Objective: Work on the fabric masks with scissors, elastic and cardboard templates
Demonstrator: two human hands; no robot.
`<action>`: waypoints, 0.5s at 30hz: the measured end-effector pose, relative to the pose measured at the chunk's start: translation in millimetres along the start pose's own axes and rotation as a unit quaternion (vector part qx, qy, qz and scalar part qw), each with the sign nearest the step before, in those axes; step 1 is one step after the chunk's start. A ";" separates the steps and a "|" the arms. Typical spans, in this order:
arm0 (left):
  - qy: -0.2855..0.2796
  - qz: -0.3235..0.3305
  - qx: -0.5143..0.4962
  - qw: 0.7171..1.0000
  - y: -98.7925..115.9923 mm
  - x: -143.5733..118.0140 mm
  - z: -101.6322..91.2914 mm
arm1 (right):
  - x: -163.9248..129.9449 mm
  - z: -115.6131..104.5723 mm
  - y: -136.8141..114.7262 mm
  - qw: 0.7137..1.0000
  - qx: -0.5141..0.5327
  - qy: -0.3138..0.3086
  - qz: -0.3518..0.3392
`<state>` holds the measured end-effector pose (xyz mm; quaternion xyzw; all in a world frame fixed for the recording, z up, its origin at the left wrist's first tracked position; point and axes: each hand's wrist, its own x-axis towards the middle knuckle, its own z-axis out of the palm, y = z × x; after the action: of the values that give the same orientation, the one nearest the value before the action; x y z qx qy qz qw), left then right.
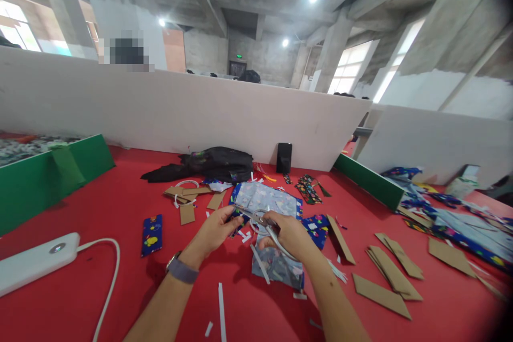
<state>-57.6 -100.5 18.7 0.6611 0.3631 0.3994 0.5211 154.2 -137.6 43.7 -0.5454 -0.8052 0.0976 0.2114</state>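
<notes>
My right hand point(286, 235) grips a pair of metal scissors point(260, 220) whose blades point left toward my left hand point(218, 228). My left hand pinches the edge of a patterned blue fabric piece point(266, 200) that lies pale side up on the red table point(120, 208). A watch sits on my left wrist. More of the same fabric point(278, 270) hangs below my right hand. White paper strips point(221, 304) lie scattered near my forearms.
A white power bank point(36, 262) with cable lies at the left. Brown cardboard pieces point(390, 275) lie at the right and behind point(188, 197). A finished blue fabric piece point(152, 234), a black bag point(212, 164), a black phone point(284, 157), green boards point(48, 176) and white partitions surround the area.
</notes>
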 end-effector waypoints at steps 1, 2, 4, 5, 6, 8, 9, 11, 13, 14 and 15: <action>0.000 -0.002 0.000 1.000 0.4 -0.2 0.1 | -0.1 -0.1 0.1 1.000 0.001 0.000 0.002; 0.000 -0.003 -0.001 1.000 0.8 -0.4 0.2 | -0.2 -0.2 0.2 1.000 0.003 0.000 0.003; -0.001 -0.005 -0.004 1.000 1.1 -0.7 0.3 | -0.5 -0.2 0.5 1.000 0.008 0.001 0.003; -0.001 -0.006 -0.004 1.000 1.0 -0.9 0.4 | -0.6 -0.2 0.8 1.000 0.010 0.002 0.002; -0.001 -0.007 -0.003 1.000 0.8 -1.0 0.5 | -0.7 -0.2 1.1 1.000 0.011 0.002 0.000; -0.001 -0.009 -0.001 1.000 0.1 -1.0 0.6 | -0.9 -0.1 2.0 1.000 0.009 0.002 -0.003; -0.001 -0.009 0.000 1.000 -0.2 -1.0 0.7 | -0.9 -0.1 2.6 1.000 0.007 0.002 -0.002; -0.003 -0.007 -0.002 1.000 -0.6 -1.0 0.8 | -1.1 -0.1 3.8 1.000 0.003 0.000 0.003; -0.003 -0.008 -0.004 1.000 -0.7 -1.1 0.9 | -1.3 -0.4 4.7 1.000 -0.001 -0.002 0.007; -0.002 -0.010 -0.005 1.000 -0.7 -1.1 1.0 | -1.4 -0.6 5.1 1.000 -0.003 -0.002 0.008; -0.001 -0.013 -0.006 1.000 -0.8 -1.1 1.1 | -1.5 -0.8 5.3 1.000 -0.005 -0.002 0.009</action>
<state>-57.2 -101.8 17.6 0.6537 0.3684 0.3942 0.5307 159.5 -137.0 42.0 -0.5533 -0.8012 0.0967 0.2061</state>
